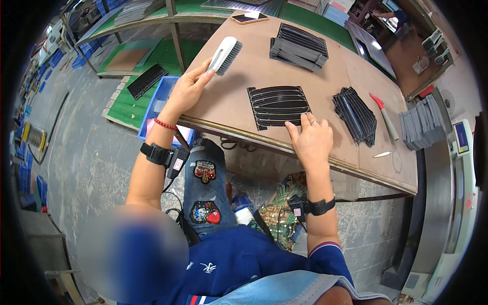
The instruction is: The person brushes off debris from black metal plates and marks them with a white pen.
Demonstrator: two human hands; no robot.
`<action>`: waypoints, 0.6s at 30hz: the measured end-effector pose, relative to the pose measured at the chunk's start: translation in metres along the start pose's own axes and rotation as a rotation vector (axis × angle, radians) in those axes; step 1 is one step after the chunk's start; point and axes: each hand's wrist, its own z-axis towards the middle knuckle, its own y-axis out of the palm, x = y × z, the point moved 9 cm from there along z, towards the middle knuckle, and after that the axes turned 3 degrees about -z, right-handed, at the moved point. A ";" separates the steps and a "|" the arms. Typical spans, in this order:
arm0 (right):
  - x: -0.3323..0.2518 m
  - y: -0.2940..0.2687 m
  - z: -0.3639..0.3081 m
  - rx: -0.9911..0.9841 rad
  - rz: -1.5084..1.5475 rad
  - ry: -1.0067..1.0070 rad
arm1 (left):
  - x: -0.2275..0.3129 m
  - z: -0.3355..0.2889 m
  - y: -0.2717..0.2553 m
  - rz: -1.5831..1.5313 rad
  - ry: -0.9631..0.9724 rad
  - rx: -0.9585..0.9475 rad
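My left hand (189, 92) is closed around the handle of a white brush (221, 55) with grey bristles. It holds the brush raised over the left part of the table, clear of the sheet. A thin black slotted sheet (278, 107) with curved pale lines lies flat near the table's front edge. At its lower right corner, my right hand (312, 142) lies with fingers stretched out, the fingertips touching the sheet's edge. To the right sits a fanned pile of similar black sheets (355, 116). A taller stack of them (299, 47) stands farther back.
On the brown table (218, 109), a red-and-grey tool (386, 117) and a small white pointed object (383, 154) lie to the right. Beyond them is a grey stack (422, 123). A phone (249, 18) lies at the back left. A blue bin (161, 94) stands by the left edge.
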 end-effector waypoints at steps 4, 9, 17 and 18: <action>-0.011 -0.012 -0.018 0.053 0.010 0.038 | 0.008 -0.004 0.004 0.047 0.102 0.050; -0.038 -0.021 -0.035 0.199 0.212 -0.076 | 0.056 -0.059 0.074 0.576 0.299 -0.212; -0.022 -0.020 -0.050 0.372 0.385 -0.130 | 0.052 -0.003 0.056 1.000 0.263 -0.274; -0.023 -0.019 -0.049 0.382 0.396 -0.127 | 0.041 0.011 0.038 1.061 0.233 -0.223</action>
